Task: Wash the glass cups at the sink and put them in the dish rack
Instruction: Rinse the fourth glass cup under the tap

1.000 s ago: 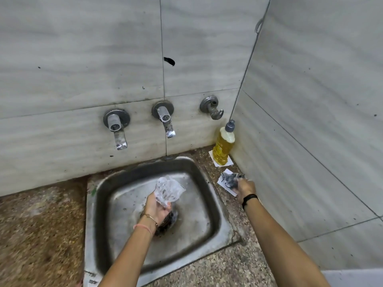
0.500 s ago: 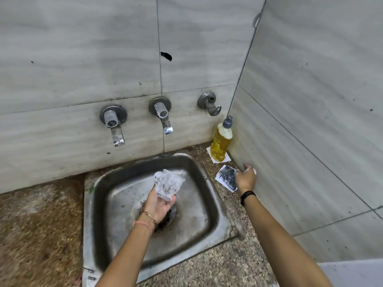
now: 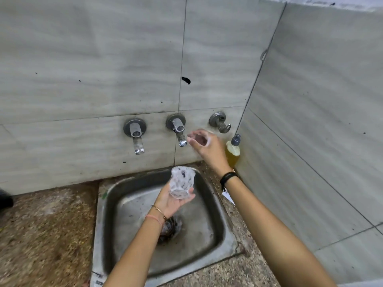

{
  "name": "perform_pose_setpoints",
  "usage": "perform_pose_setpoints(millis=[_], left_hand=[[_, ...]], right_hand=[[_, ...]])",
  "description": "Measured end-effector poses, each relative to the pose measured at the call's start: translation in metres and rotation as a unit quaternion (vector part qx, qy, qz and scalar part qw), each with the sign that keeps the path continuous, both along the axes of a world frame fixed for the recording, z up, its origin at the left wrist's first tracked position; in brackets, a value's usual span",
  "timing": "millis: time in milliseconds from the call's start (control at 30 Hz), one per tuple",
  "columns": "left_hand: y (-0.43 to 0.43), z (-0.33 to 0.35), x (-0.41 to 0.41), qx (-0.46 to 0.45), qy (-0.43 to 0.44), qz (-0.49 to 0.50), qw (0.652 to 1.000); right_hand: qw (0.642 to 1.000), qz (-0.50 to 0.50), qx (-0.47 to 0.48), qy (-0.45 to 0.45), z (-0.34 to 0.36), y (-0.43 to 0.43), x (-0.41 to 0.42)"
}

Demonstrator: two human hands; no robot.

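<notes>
Head camera: I am looking down on a steel sink (image 3: 99, 214) set in a speckled stone counter (image 3: 45, 224), in a corner of grey tiled walls.
Glass cup (image 3: 182, 182): a clear faceted tumbler, filmed with suds and dotted with dark specks. I see it in the air over the back part of the basin, below the middle tap (image 3: 178, 129), with its mouth tilted up toward the back wall.
Left hand (image 3: 172, 200): palm up, with fingers and thumb wrapped round the cup's base and lower side, carrying it.
Right hand (image 3: 204, 145): raised at the wall, just beside the middle tap's spout. The fingers are loosely curved and spread, with nothing in them and a little foam on them. The hand is blurred, so I cannot tell whether the fingertips touch the spout.
Left tap (image 3: 135, 134): on the same wall, apart from both hands.
Wall hook fitting (image 3: 219, 122): right of the middle tap, above the right hand.
Soap bottle (image 3: 233, 151): yellow liquid and a grey pump top. It stands in the corner, partly behind the right wrist.
Drain (image 3: 171, 226): dark, at the basin's middle, partly under the left forearm.
Wrists: a black band (image 3: 228, 177) on the right, thin bracelets (image 3: 158, 212) on the left.
Paper scrap (image 3: 229, 196): on the counter, right of the sink.
</notes>
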State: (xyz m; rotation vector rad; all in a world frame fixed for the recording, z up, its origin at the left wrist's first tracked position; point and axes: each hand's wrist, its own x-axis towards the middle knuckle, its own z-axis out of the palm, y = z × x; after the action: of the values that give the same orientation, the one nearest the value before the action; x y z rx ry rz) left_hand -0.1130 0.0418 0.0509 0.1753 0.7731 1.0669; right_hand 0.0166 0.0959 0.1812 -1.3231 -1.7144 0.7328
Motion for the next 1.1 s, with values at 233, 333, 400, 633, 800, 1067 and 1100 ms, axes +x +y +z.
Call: perform_pose_setpoints(millis=[233,333,400,633,800,1067,1100], left_hand=[[0.027,0.021,0.001,-0.014,0.013,0.028,0.999],[0.036,0.022,-0.002,-0.022,0.007,0.044,0.999],[0.041,0.021,-0.003,-0.028,0.006,0.053,0.998],[0.065,0.009,-0.004,-0.054,0.028,0.070,0.996],[0.073,0.004,-0.001,-0.063,0.029,0.069,0.995],[0.106,-0.049,0.007,-0.095,0.165,0.090,0.978],[0.121,-0.084,0.006,-0.099,0.193,0.108,0.970]], right_hand=[[0.977,-0.039,0.057,-0.204,0.031,0.029,-0.042],[0.968,-0.035,0.060,-0.242,0.036,0.041,-0.045],[0.966,-0.005,0.055,-0.252,0.038,0.048,-0.042],[0.947,0.179,0.044,-0.264,0.045,0.092,-0.002],[0.944,0.241,0.027,-0.223,0.044,0.116,0.005],[0.980,-0.027,-0.160,0.117,-0.070,0.054,-0.014],[0.978,0.004,-0.188,0.093,-0.083,0.048,-0.023]])
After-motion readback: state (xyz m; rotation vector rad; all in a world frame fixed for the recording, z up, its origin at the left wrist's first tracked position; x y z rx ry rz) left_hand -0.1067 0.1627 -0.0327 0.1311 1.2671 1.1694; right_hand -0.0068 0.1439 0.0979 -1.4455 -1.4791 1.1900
